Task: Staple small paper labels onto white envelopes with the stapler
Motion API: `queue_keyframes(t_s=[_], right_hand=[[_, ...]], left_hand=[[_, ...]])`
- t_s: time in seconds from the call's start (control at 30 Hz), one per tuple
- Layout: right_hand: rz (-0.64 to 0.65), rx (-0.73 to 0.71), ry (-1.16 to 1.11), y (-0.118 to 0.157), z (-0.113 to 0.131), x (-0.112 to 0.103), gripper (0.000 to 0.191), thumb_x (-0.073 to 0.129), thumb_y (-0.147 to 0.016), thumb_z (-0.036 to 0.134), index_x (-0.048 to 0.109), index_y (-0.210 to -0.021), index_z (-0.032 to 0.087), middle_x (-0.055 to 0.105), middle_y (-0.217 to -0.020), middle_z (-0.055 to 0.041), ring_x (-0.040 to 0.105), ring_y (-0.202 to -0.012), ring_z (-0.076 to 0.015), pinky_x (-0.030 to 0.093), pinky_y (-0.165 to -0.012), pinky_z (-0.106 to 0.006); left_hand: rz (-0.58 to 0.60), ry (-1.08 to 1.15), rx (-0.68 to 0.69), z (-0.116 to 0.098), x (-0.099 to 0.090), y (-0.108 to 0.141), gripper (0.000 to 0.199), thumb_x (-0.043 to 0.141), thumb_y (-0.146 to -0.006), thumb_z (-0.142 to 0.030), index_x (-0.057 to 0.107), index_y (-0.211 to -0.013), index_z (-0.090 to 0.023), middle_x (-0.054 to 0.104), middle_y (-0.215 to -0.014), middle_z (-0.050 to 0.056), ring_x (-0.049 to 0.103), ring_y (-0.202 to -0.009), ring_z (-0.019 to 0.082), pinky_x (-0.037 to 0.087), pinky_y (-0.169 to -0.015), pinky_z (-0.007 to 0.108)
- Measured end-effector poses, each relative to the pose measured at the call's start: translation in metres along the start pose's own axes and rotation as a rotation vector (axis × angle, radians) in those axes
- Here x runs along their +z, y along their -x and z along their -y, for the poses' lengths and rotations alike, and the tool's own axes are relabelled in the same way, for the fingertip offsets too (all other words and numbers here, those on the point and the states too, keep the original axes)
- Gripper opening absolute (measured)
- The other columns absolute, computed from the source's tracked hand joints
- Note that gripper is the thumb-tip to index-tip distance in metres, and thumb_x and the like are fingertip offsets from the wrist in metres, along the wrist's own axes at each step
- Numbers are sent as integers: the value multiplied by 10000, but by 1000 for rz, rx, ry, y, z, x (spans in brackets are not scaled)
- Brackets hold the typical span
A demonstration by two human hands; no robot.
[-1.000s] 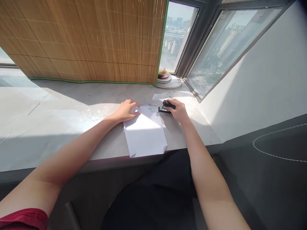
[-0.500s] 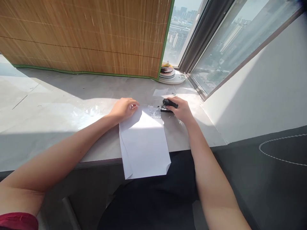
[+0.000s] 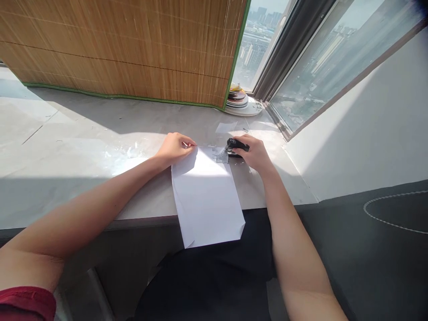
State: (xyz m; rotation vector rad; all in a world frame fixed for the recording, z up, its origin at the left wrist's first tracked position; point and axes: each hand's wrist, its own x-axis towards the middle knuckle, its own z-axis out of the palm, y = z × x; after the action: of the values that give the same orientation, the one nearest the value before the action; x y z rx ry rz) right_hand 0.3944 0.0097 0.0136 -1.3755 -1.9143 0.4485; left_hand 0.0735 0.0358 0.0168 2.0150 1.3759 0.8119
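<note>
White sheets of paper (image 3: 209, 200) lie partly on the counter and hang over its front edge, with folded lower corners. My left hand (image 3: 177, 147) pinches their upper left corner between thumb and fingers. In my right hand (image 3: 252, 151) is a black stapler (image 3: 236, 145), its jaw at the paper's upper right edge. Rows of dark marks that look like staples (image 3: 220, 155) cover the paper's upper right corner beside the stapler. Whether the paper sits between the stapler's jaws is hard to make out.
A stack of plates (image 3: 241, 102) stands in the corner by the window (image 3: 264, 44). A bamboo blind (image 3: 127, 49) hangs along the back. Beyond the stapler, a small paper piece (image 3: 226, 128) rests on the counter (image 3: 143, 191). A white wall (image 3: 354, 125) bounds the right side.
The paper has shifted to the right, bringing its marked corner up against the stapler. My left hand has moved slightly right with it. My right hand still holds the stapler.
</note>
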Motion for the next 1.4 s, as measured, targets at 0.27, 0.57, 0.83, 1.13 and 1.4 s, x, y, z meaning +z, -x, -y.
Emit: queue_keyframes(t_s=[0.27, 0.57, 0.83, 1.13, 1.4], right_hand=[[61, -40, 25, -1, 18, 7, 264, 715, -982, 348, 830, -1207, 270, 765, -1174, -85, 706, -1080, -293, 575, -1026, -506], [84, -98, 59, -4, 28, 20, 364, 656, -989, 242, 795, -1324, 276, 770, -1177, -79, 687, -1142, -302, 541, -1089, -517], [131, -65, 118, -4, 30, 24, 450, 564, -1070, 297, 713, -1493, 334, 765, -1261, -82, 658, -1191, -315, 532, -1120, -538], [125, -38, 240, -3, 31, 33, 422, 528, -1083, 272, 748, -1437, 341, 765, -1184, -92, 624, -1176, -347, 483, -1105, -568], [124, -26, 271, -2, 32, 34, 408, 528, -1085, 260, 751, -1415, 350, 758, -1188, -92, 613, -1161, -347, 474, -1060, -548]], left_hand=[[26, 80, -30, -17, -1, 10, 170, 729, -828, -305, 873, -873, -226, 829, -903, 45, 757, -896, 216, 588, -788, 315], [62, 125, -91, -13, 2, 6, 136, 764, -829, -295, 868, -882, -225, 830, -920, 57, 758, -891, 215, 589, -811, 318], [85, 124, -111, -13, -2, 5, 134, 756, -845, -312, 859, -879, -231, 836, -953, 69, 773, -952, 256, 624, -863, 373], [111, 125, -133, -15, -6, 8, 140, 769, -852, -327, 860, -895, -229, 836, -967, 70, 763, -952, 258, 620, -852, 376], [112, 134, -133, -16, -7, 9, 129, 783, -852, -324, 861, -894, -230, 838, -953, 67, 763, -923, 254, 619, -828, 372]])
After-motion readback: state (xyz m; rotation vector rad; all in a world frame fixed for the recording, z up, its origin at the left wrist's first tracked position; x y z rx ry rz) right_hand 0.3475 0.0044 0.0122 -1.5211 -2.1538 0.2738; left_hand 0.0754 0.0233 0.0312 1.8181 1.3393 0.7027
